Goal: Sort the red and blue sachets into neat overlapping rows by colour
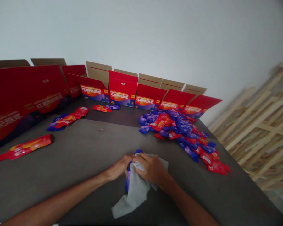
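Observation:
A blue-purple sachet (127, 181) is held upright above the near part of the dark table (85, 150). My left hand (119, 167) is closed on its left side, with the fingertips partly hidden behind it. My right hand (151, 166) grips a light grey cloth (136, 191) and presses it against the sachet's upper part. The cloth hangs down below the right hand and covers much of the sachet. Both hands are close together, nearly touching at the top.
Open red cartons (122, 91) line the back and left of the table. At the right lies a heap of blue and red sachets (179, 128). One red sachet (25, 147) lies at the left, with several others behind it. Wooden slats (264, 131) stand beyond the right edge.

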`<state>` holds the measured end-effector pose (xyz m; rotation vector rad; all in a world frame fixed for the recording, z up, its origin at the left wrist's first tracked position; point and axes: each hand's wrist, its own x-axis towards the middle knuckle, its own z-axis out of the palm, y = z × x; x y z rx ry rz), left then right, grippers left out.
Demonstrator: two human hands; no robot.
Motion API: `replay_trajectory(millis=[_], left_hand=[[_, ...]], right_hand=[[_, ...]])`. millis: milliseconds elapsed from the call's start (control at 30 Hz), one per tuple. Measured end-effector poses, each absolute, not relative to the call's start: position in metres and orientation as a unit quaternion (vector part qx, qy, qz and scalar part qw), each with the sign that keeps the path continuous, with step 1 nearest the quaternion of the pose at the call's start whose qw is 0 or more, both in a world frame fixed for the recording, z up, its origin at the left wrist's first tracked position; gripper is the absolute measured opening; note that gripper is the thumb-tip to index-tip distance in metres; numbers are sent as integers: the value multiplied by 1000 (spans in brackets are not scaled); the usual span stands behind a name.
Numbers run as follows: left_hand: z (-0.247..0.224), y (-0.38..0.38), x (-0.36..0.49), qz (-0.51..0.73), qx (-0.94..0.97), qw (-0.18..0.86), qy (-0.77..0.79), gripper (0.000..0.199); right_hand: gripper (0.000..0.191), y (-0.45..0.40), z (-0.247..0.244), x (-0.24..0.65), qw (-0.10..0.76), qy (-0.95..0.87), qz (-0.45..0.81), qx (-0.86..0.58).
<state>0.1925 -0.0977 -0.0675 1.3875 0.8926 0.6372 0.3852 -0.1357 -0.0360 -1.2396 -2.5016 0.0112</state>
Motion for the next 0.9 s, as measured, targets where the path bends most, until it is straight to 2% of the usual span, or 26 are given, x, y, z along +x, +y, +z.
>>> replay_trajectory(millis=[167,267,433,533,600,700,800,900], left_hand=[[-55,-97,200,315,562,661,386,37],[-50,-99,203,331,503,687,407,40],[-46,-99,202,335,378,760,409,42],[-44,-95,200,344,292,814,365,26],[-45,-91,198,355,250,831,348,13],[-48,-88,198,370,228,833,343,6],[-49,-90,201,386,216,832,335,13],[-48,-95,203,385,212,838,322,27]], right_hand=[[29,-142,-35,384,115,-940,-1,-321],[31,-143,-37,385,128,-944,-19,-302],[18,-138,-37,390,282,-875,-44,-391],[12,-136,-34,393,367,-818,-29,-442],[12,-135,-33,393,394,-799,-14,-454],[11,-135,-37,389,386,-811,8,-438],[12,-136,-44,384,354,-839,12,-413],[16,-137,-50,382,319,-883,-3,-345]])
